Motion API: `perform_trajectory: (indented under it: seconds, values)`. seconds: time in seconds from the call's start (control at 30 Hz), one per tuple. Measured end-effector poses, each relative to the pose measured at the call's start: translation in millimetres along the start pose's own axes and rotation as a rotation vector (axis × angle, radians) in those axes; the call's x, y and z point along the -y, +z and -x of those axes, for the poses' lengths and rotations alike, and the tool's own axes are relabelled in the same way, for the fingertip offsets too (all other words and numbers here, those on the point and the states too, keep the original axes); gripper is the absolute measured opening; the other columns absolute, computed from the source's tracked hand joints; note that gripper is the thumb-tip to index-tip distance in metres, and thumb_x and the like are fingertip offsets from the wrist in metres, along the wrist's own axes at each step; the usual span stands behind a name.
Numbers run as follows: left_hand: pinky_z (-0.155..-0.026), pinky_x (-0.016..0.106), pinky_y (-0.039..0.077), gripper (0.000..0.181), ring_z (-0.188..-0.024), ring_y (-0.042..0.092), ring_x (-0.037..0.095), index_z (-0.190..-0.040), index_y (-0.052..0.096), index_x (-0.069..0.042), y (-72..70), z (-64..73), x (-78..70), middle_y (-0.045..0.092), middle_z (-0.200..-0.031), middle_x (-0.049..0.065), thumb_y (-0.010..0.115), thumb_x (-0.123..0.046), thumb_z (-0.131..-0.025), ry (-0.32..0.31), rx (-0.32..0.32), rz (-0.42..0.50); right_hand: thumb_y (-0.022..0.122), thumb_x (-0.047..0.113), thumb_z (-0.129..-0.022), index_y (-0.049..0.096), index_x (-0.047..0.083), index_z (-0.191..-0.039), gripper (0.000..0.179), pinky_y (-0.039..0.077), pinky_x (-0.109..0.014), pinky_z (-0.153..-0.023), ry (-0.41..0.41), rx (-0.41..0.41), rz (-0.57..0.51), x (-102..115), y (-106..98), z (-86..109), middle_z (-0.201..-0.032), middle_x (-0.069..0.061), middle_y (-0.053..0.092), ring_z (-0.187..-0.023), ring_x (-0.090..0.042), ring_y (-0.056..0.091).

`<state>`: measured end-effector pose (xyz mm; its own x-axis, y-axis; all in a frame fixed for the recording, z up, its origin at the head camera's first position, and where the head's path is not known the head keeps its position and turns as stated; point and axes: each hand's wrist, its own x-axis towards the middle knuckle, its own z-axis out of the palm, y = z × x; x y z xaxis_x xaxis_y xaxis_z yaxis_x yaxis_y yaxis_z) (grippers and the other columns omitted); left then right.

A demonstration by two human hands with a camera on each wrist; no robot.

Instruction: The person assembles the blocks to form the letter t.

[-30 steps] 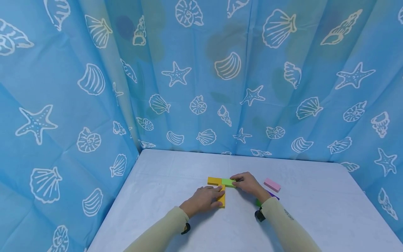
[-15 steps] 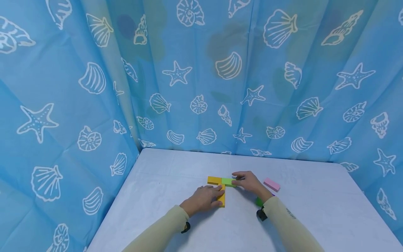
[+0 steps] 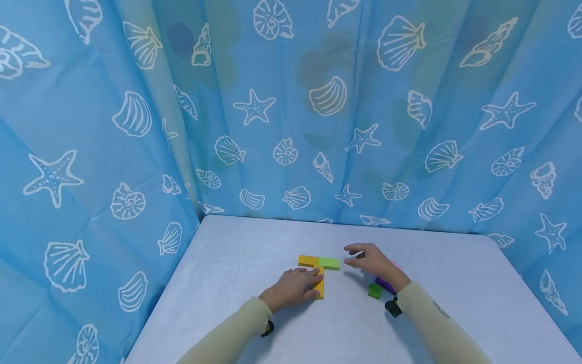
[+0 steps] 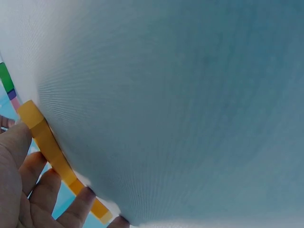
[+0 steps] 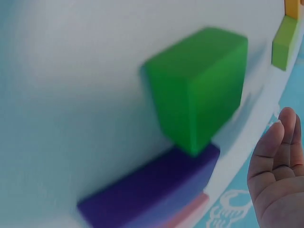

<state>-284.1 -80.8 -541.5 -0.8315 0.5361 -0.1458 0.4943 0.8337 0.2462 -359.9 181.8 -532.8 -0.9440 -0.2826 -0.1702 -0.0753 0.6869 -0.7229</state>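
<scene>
My left hand [image 3: 292, 288] rests its fingers on a long yellow block [image 3: 320, 289], thumb near its front end. At the block's far end, a yellow-orange block [image 3: 308, 261] and a light green block [image 3: 329, 264] lie end to end, so the three form a T. In the left wrist view the fingertips lie along the yellow blocks [image 4: 50, 145]. Just right of the light green block, my right hand [image 3: 370, 259] hovers with fingers apart and nothing between them. The right wrist view shows it bare too, beyond a green block [image 5: 197, 80].
Near the right forearm lie the green block [image 3: 375, 291] and a purple block [image 3: 385, 285], partly covered by the wrist. Behind that hand a pink block [image 3: 397, 264] barely shows. A blue shell-print curtain [image 3: 282, 111] borders the white table [image 3: 245, 242].
My right hand has let go of the light green block and moved right, away from it. It now covers most of the pink block. The left hand stays put.
</scene>
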Motion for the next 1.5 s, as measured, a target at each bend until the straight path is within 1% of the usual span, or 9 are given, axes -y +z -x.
perform_trajectory:
  seconds: [0.13,0.37,0.63,0.83,0.93,1.07,1.23,1.37,1.5]
  values:
    - [-0.112,0.05,0.04,0.055,-0.14,0.046,0.025,-0.148,0.046,-0.029,0.3,0.8,1.4,0.04,-0.156,-0.01,0.056,-0.048,-0.097,0.003,-0.005,-0.003,0.073,0.029,-0.09,0.063,0.012,-0.132,0.046,0.056,-0.045,-0.09,-0.022,-0.011,0.002,-1,-9,5.6,-0.13,-0.015,0.063,-0.108,-0.027,0.063]
    - [-0.112,0.049,0.041,0.055,-0.139,0.046,0.024,-0.148,0.046,-0.029,2.9,1.0,3.6,0.04,-0.156,-0.01,0.057,-0.048,-0.098,0.006,-0.01,-0.019,0.073,0.031,-0.09,0.062,0.009,-0.133,0.05,0.056,-0.04,-0.088,-0.063,-0.023,0.0,-6,-25,17.6,-0.13,-0.019,0.062,-0.104,-0.025,0.062]
    - [-0.112,0.049,0.041,0.055,-0.139,0.047,0.024,-0.148,0.046,-0.03,4.6,0.9,4.9,0.041,-0.156,-0.011,0.057,-0.048,-0.097,0.016,-0.02,-0.013,0.072,0.03,-0.09,0.062,0.01,-0.133,0.048,0.057,-0.038,-0.085,-0.024,-0.052,0.033,-17,-40,27.9,-0.13,-0.019,0.062,-0.107,-0.028,0.061]
    - [-0.111,0.049,0.041,0.055,-0.139,0.047,0.024,-0.148,0.046,-0.029,6.2,-0.9,6.7,0.04,-0.156,-0.011,0.057,-0.048,-0.097,0.013,-0.006,0.004,0.07,0.029,-0.092,0.061,0.01,-0.134,0.047,0.058,-0.035,-0.076,-0.004,-0.058,0.024,-26,-46,30.9,-0.13,-0.019,0.061,-0.105,-0.026,0.062]
    - [-0.111,0.05,0.041,0.055,-0.139,0.046,0.025,-0.148,0.045,-0.029,6.3,-1.8,6.6,0.04,-0.156,-0.011,0.056,-0.048,-0.098,0.012,-0.001,0.013,0.07,0.028,-0.092,0.061,0.009,-0.134,0.047,0.059,-0.035,-0.073,0.009,-0.061,0.008,-32,-47,32.3,-0.129,-0.02,0.061,-0.103,-0.025,0.062]
    - [-0.111,0.052,0.041,0.055,-0.139,0.046,0.025,-0.148,0.046,-0.03,5.8,-0.3,4.5,0.04,-0.156,-0.011,0.056,-0.049,-0.098,0.01,0.007,0.022,0.071,0.026,-0.091,0.061,0.006,-0.133,0.047,0.059,-0.036,-0.077,0.023,-0.073,-0.02,-41,-48,36.3,-0.128,-0.02,0.062,-0.102,-0.024,0.063]
    - [-0.11,0.052,0.041,0.055,-0.139,0.046,0.024,-0.147,0.047,-0.031,5.2,1.8,1.5,0.04,-0.156,-0.012,0.057,-0.05,-0.097,0.004,0.014,0.024,0.071,0.025,-0.091,0.062,0.004,-0.131,0.046,0.059,-0.038,-0.082,0.015,-0.111,-0.013,-54,-48,40.5,-0.128,-0.021,0.062,-0.106,-0.029,0.063]
    - [-0.11,0.051,0.041,0.055,-0.139,0.046,0.024,-0.147,0.046,-0.031,3.3,0.0,1.3,0.04,-0.156,-0.012,0.057,-0.05,-0.097,0.011,0.014,0.01,0.071,0.028,-0.091,0.062,0.004,-0.131,0.047,0.058,-0.041,-0.085,0.021,-0.125,0.003,-62,-51,41.3,-0.127,-0.021,0.062,-0.108,-0.032,0.063]
    - [-0.11,0.052,0.041,0.055,-0.139,0.046,0.024,-0.147,0.046,-0.03,0.8,-2.2,2.3,0.039,-0.156,-0.011,0.057,-0.049,-0.097,0.017,0.0,0.003,0.071,0.033,-0.092,0.061,0.004,-0.132,0.05,0.058,-0.045,-0.088,0.035,-0.134,0.022,-64,-56,39.7,-0.129,-0.022,0.062,-0.111,-0.036,0.061]
